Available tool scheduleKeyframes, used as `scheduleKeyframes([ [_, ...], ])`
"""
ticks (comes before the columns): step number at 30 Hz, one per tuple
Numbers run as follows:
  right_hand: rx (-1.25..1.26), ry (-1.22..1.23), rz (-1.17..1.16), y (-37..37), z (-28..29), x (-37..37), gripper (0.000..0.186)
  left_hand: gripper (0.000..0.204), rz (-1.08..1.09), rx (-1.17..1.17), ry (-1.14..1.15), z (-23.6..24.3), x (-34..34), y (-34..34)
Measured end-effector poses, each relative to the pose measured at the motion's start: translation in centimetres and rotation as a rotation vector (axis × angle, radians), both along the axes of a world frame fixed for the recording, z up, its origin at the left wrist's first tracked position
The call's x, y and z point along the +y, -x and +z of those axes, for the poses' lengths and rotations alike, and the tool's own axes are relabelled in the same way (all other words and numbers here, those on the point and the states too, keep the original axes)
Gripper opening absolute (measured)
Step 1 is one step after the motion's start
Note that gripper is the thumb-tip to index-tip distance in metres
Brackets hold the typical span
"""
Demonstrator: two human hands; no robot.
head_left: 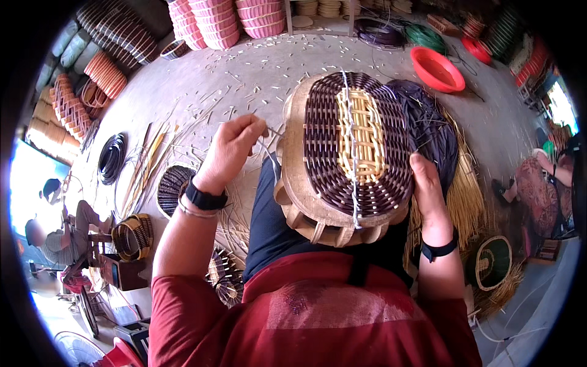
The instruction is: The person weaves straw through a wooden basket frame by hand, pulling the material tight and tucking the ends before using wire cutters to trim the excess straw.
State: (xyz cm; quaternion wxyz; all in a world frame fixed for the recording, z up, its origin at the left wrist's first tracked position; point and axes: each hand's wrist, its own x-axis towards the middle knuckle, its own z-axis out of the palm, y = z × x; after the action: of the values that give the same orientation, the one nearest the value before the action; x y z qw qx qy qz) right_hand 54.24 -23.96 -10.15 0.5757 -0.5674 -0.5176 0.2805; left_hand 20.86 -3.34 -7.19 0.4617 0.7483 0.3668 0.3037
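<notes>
On my lap rests an oval woven basket base, dark brown around a pale yellow centre, lying over a wooden mould with curved slots along its lower side. A whitish cord runs lengthwise across the weave. Left of the mould, my left hand is closed in a pinch on a thin grey cord, which hangs toward the mould's edge. My right hand grips the right side of the basket base, thumb on the weave; its other fingers are mostly hidden.
Dark strands and straw lie to the right, below a red basin. A black coil and unfinished baskets sit left. Stacked pink baskets stand at the back. Other people sit at both sides.
</notes>
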Motion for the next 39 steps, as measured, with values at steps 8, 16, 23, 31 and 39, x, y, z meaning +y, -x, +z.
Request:
scheduleKeyframes([
  [8,0.238,0.003,0.119,-0.2,-1.9,-0.2,0.066,0.024,-0.222,0.056,-0.213,5.6,1.1,-7.3],
  [16,0.118,0.253,0.032,-4.9,-3.4,-1.2,0.070,0.055,-0.184,0.273,-0.492,4.5,-2.7,-11.8],
  [23,0.030,0.219,-0.193,-9.7,2.9,2.5,0.013,0.050,-0.274,0.306,-0.396,4.7,-1.8,-11.0],
  [31,-0.541,0.062,0.224,0.7,14.1,12.2,0.021,0.060,-0.380,0.021,-0.043,3.0,0.1,-10.9],
  [39,-0.817,-0.034,0.310,9.5,13.5,12.5,0.027,0.050,-0.130,-0.008,-0.848,-3.5,0.8,-9.8],
])
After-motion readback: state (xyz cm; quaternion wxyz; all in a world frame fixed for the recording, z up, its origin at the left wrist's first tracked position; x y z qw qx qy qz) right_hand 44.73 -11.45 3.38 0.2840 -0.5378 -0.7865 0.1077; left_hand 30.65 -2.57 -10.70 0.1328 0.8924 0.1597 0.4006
